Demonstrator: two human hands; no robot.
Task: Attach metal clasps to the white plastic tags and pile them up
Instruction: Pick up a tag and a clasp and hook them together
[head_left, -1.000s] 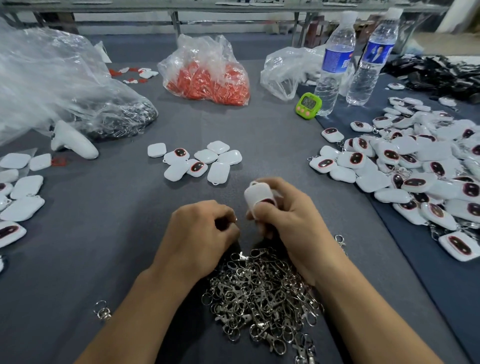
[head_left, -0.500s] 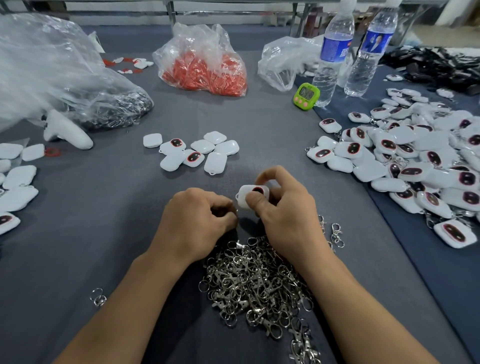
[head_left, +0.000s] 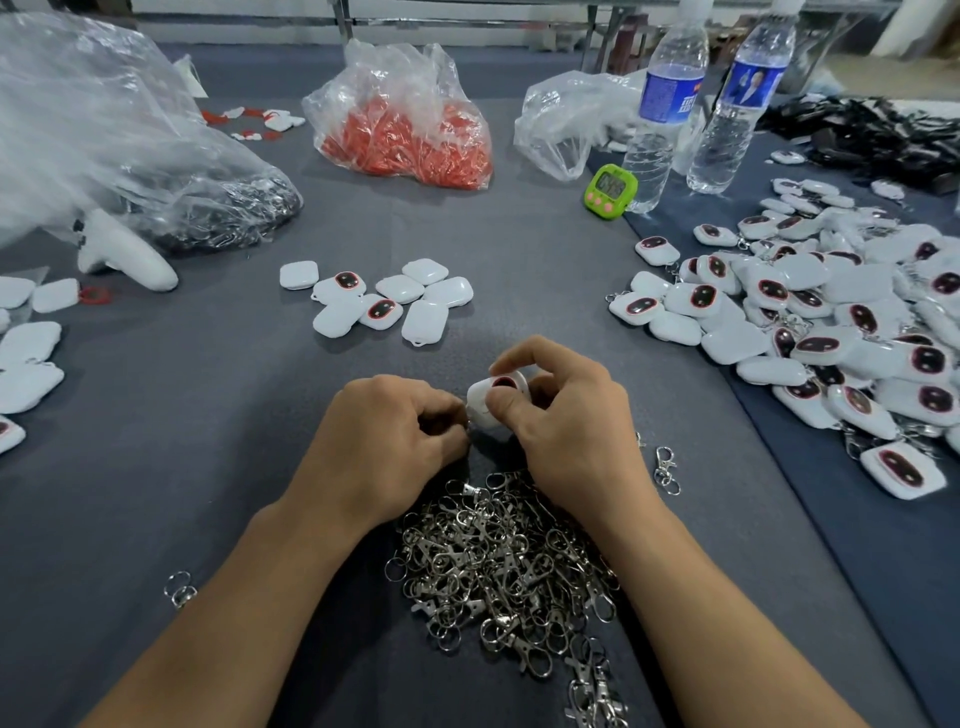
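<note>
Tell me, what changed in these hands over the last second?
The right hand turned the white tag it grips from upright, plain back showing, to tipped over, dark oval face up, and lowered it beside the left hand. The left hand stayed curled at the tag's end; what it pinches is hidden. The clasp heap and the tag pile on the right lie unchanged.
</note>
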